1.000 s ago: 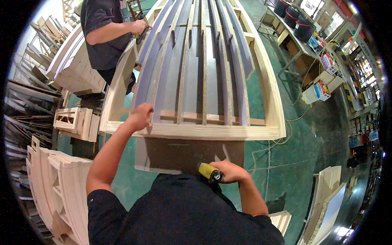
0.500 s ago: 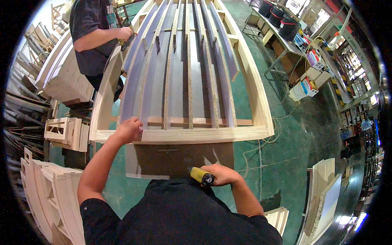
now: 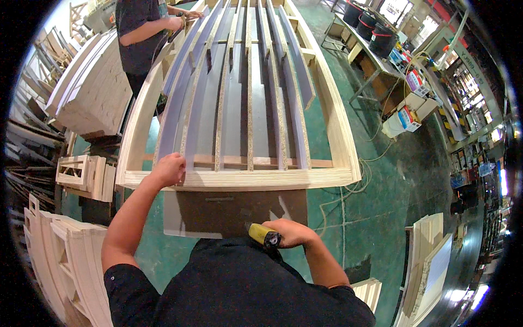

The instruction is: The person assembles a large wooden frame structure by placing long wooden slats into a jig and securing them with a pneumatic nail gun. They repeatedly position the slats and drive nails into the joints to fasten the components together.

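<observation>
Here at the near end of the big pale wooden frame (image 3: 333,117), the two hands work well apart; the left hand (image 3: 170,170) rests with curled fingers at the left part of the near rail (image 3: 239,179), right by the near end of a chipboard-edged slat (image 3: 218,125); its fingertips are hidden, so whether it pinches the slat or merely steadies against the rail, I can't tell. Over on the right, close in to the body, the right hand (image 3: 291,233) is wrapped round a yellow tool (image 3: 263,235), probably a powered one, though its working end is hard to make out; the tool is clear of the rail, above a brown panel (image 3: 239,204) that shows below the frame's near end.

The frame lies across the middle of the scene, slats running from near to far; a co-worker (image 3: 143,32) stands at its far left, hands at the edge. The risks, as I judge them: a slat end could slip out of line if the left hand's hold is loose; those fingers could be hurt if the tool came in beside them; a knock from the far side could jog everything; the pale hose (image 3: 327,206) on the floor at right could catch a foot.
</observation>
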A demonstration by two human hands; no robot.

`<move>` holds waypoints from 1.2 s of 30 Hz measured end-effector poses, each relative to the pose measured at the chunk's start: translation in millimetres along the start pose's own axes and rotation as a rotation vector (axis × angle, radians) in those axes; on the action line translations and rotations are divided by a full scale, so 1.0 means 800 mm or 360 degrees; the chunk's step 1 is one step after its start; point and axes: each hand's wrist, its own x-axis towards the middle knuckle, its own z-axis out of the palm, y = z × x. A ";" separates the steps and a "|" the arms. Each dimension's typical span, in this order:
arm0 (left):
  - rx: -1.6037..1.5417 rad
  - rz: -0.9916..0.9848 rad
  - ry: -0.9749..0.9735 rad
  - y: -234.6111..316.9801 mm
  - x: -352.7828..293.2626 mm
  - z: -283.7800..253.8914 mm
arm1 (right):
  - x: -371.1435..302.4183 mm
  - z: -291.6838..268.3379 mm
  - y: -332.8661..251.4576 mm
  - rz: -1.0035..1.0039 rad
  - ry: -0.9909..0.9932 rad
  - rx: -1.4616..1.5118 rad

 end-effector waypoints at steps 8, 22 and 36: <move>0.0077 0.0104 0.0013 0.006 -0.011 -0.008 | -0.016 0.005 0.003 0.0070 0.0042 -0.0021; -0.0231 -0.0229 0.0577 0.023 -0.045 0.023 | -0.013 -0.002 0.014 0.0124 -0.0072 -0.0027; -0.0382 -0.0376 0.1326 0.067 -0.079 0.093 | 0.032 0.028 -0.006 0.0352 0.0229 -0.0374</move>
